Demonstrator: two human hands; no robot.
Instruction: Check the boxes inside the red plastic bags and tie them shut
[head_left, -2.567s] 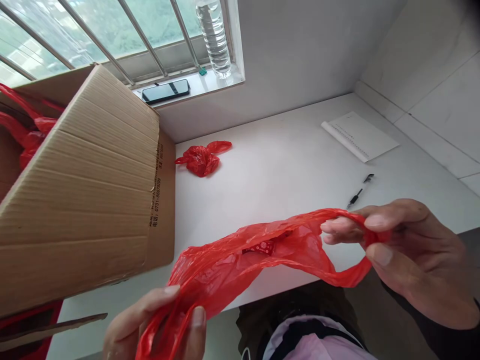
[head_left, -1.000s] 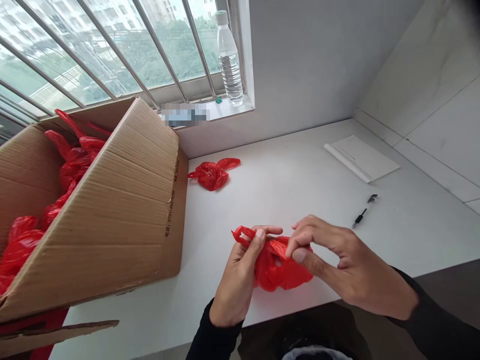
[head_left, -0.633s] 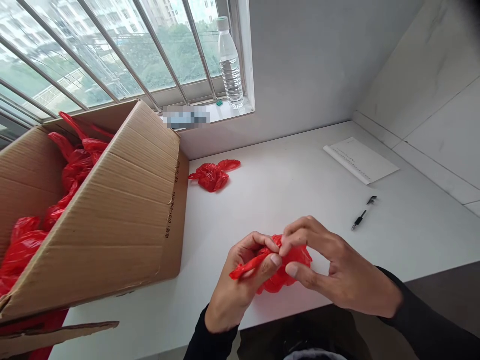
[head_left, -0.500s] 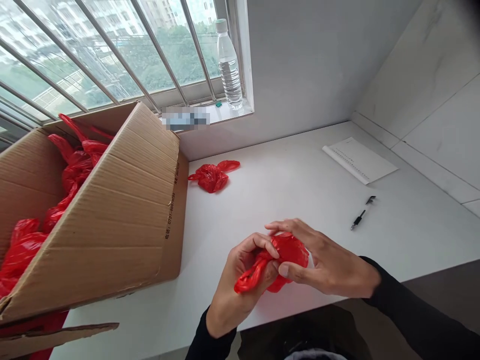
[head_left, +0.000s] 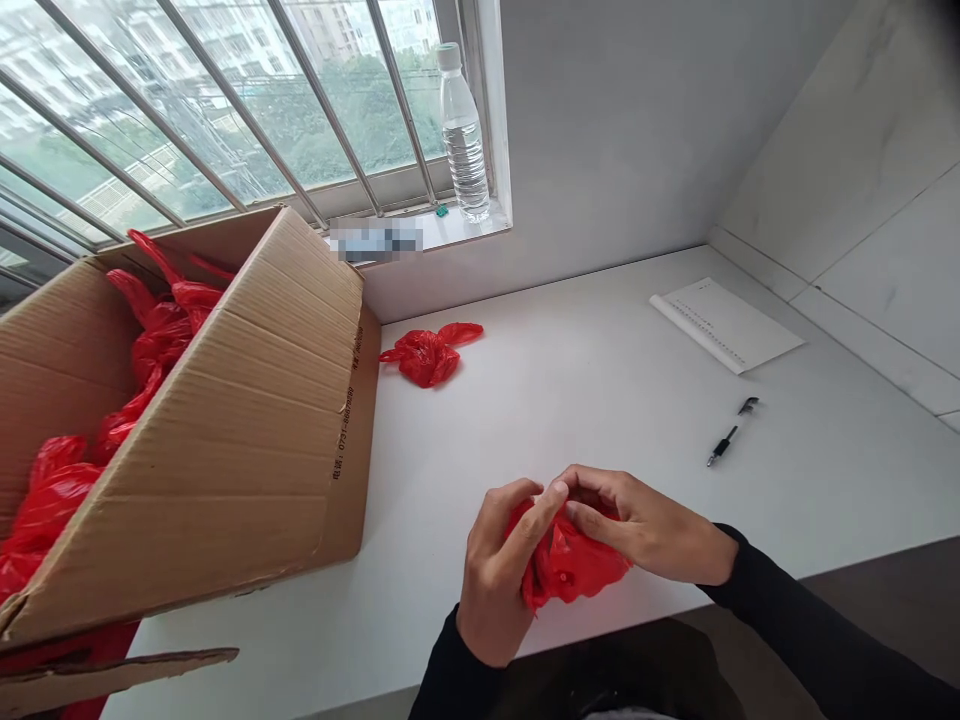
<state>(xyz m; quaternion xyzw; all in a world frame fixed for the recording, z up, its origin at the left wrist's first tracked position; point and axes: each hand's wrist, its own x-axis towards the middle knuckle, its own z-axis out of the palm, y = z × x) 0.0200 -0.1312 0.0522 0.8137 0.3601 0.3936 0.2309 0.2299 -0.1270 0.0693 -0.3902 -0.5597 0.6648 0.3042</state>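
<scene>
Lower centre: left hand [head_left: 496,565] and right hand [head_left: 641,520], fingers curled nearly closed, both gripping crumpled red bag [head_left: 581,565]. Pen [head_left: 722,446] right of centre, carton [head_left: 225,430] left.

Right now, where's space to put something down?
The table is bare between the far red bag, the paper and the pen, and between the cardboard box and the left hand. It's crowded where that and the right hand hold the nearer red bag, and inside the box.

Glossy plastic bag [head_left: 581,568], matt cardboard box [head_left: 225,440]
</scene>
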